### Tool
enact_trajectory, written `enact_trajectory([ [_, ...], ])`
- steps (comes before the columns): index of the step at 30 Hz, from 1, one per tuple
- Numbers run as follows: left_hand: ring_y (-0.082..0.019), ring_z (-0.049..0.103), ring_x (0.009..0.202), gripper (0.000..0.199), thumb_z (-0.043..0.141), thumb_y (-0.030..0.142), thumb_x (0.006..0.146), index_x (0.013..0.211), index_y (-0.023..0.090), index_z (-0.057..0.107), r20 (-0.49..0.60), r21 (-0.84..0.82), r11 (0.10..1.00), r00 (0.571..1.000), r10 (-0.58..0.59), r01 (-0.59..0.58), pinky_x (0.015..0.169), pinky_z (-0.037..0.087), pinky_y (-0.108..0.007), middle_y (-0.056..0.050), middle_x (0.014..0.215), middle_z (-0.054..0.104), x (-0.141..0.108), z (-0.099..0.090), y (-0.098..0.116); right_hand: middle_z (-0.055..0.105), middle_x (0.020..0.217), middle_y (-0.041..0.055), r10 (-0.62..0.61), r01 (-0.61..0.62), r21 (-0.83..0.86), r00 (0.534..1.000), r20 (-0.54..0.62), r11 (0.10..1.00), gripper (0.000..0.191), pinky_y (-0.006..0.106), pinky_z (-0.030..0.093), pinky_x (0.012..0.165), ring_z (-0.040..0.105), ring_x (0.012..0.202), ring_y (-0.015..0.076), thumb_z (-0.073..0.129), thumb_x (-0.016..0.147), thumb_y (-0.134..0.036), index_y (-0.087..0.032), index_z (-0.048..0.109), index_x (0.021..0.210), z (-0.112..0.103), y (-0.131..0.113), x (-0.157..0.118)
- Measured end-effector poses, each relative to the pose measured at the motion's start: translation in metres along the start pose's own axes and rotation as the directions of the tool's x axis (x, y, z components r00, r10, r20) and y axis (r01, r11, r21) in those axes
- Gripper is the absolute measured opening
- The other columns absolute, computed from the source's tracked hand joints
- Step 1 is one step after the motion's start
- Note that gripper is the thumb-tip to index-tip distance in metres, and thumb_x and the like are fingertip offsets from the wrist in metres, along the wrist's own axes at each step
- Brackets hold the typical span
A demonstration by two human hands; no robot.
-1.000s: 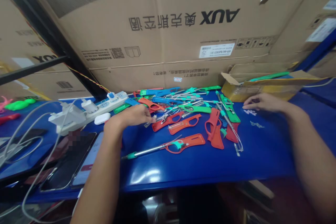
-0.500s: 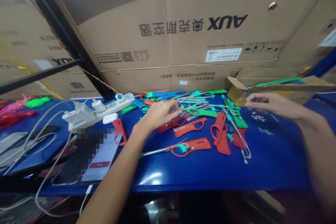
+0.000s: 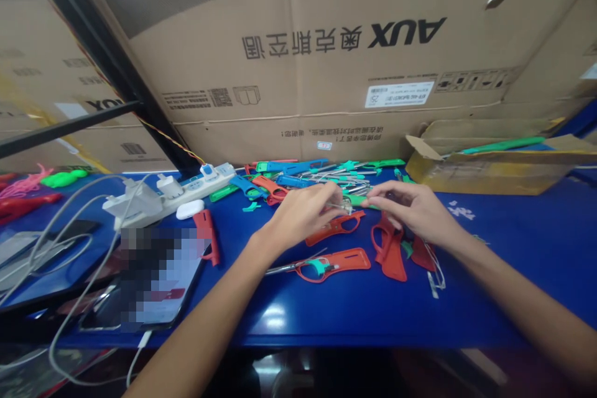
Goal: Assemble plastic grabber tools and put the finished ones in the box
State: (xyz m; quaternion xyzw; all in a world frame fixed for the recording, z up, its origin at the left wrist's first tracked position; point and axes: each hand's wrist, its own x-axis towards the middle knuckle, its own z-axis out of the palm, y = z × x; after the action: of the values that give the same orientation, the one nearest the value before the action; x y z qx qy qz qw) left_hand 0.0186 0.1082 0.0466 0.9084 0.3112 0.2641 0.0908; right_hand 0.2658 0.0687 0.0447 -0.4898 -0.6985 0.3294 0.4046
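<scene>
My left hand [image 3: 305,214] is closed in a pinch on a green lighter casing [image 3: 359,200], with a small clear and metal part showing near its fingertips. At the casing's right end is my right hand [image 3: 413,208], thumb and fingers pinched together; what they hold is hidden. Below the hands lie a red lighter casing [image 3: 336,228] and another red casing [image 3: 354,259] fitted with a metal tube and a turquoise trigger. More red casings [image 3: 394,261] rest under the right hand. Behind, metal tubes [image 3: 345,179] with wires and turquoise triggers lie heaped.
An opened cardboard box [image 3: 485,174] with green casings stands at the back right. Small pale pieces [image 3: 461,210] lie before it. A power strip [image 3: 200,185] with chargers, a phone [image 3: 153,298] and white cables occupy the left. A large carton [image 3: 308,93] walls off the back.
My right hand has moved left from beside the cardboard box to the green casing. My left hand has shifted slightly right and down, keeping its pinch.
</scene>
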Motion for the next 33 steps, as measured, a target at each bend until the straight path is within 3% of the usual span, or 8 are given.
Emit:
enact_trajectory([
  [3, -0.016, 0.068, 0.083, 0.018, 0.063, 0.035, 0.097, 0.101, 0.019, 0.058, 0.004, 0.002, 1.0, 1.0, 0.019, -0.019, 0.067, 0.046, -0.026, -0.002, 0.098, 0.073, 0.0, 0.004, 0.002, 0.056, 0.049, -0.0054, 0.039, -0.038, 0.067, 0.999, -0.012, 0.997, 0.023, 0.027, 0.04, 0.045, 0.05, 0.043, 0.0122, 0.069, 0.088, -0.047, -0.024, 0.07, 0.093, 0.004, -0.005, -0.002],
  [9, -0.015, 0.067, 0.086, 0.017, 0.062, 0.036, 0.098, 0.1, 0.02, 0.055, 0.005, -0.018, 0.999, 0.999, 0.038, -0.038, 0.069, 0.046, -0.026, -0.002, 0.1, 0.071, 0.001, 0.01, 0.005, 0.074, 0.086, 0.0028, -0.034, 0.035, 0.014, 0.998, -0.044, 0.999, 0.027, 0.031, 0.048, 0.063, 0.063, 0.071, 0.0171, 0.073, 0.082, -0.049, -0.023, 0.075, 0.084, 0.012, -0.009, -0.004],
  [20, -0.014, 0.068, 0.082, 0.019, 0.065, 0.036, 0.096, 0.099, 0.021, 0.054, -0.101, -0.015, 0.993, 0.989, 0.111, -0.113, 0.062, 0.045, -0.025, 0.001, 0.094, 0.07, -0.001, 0.013, -0.002, 0.068, 0.073, -0.0005, -0.026, 0.024, 0.048, 0.999, 0.035, 0.999, 0.024, 0.026, 0.04, 0.052, 0.051, 0.057, 0.0103, 0.073, 0.084, -0.046, -0.023, 0.077, 0.089, 0.011, -0.006, -0.007],
  [26, -0.012, 0.069, 0.077, 0.011, 0.068, 0.023, 0.094, 0.095, 0.019, 0.057, -0.23, -0.124, 0.978, 0.964, 0.135, -0.167, 0.061, 0.047, -0.022, 0.001, 0.088, 0.072, 0.0, 0.023, -0.001, 0.055, 0.058, -0.0041, -0.003, -0.001, 0.144, 1.0, 0.027, 0.99, 0.023, 0.023, 0.034, 0.046, 0.043, 0.051, 0.0082, 0.074, 0.084, -0.045, -0.022, 0.075, 0.086, 0.012, -0.006, -0.006],
  [33, -0.011, 0.069, 0.078, 0.01, 0.07, 0.018, 0.091, 0.091, 0.018, 0.06, -0.299, -0.179, 0.967, 0.946, 0.123, -0.182, 0.063, 0.049, -0.021, 0.001, 0.087, 0.073, 0.0, 0.033, 0.004, 0.057, 0.056, -0.0028, 0.013, -0.019, 0.083, 0.997, 0.08, 0.996, 0.028, 0.023, 0.034, 0.043, 0.045, 0.047, 0.0083, 0.074, 0.082, -0.048, -0.02, 0.077, 0.086, 0.003, -0.003, -0.005],
])
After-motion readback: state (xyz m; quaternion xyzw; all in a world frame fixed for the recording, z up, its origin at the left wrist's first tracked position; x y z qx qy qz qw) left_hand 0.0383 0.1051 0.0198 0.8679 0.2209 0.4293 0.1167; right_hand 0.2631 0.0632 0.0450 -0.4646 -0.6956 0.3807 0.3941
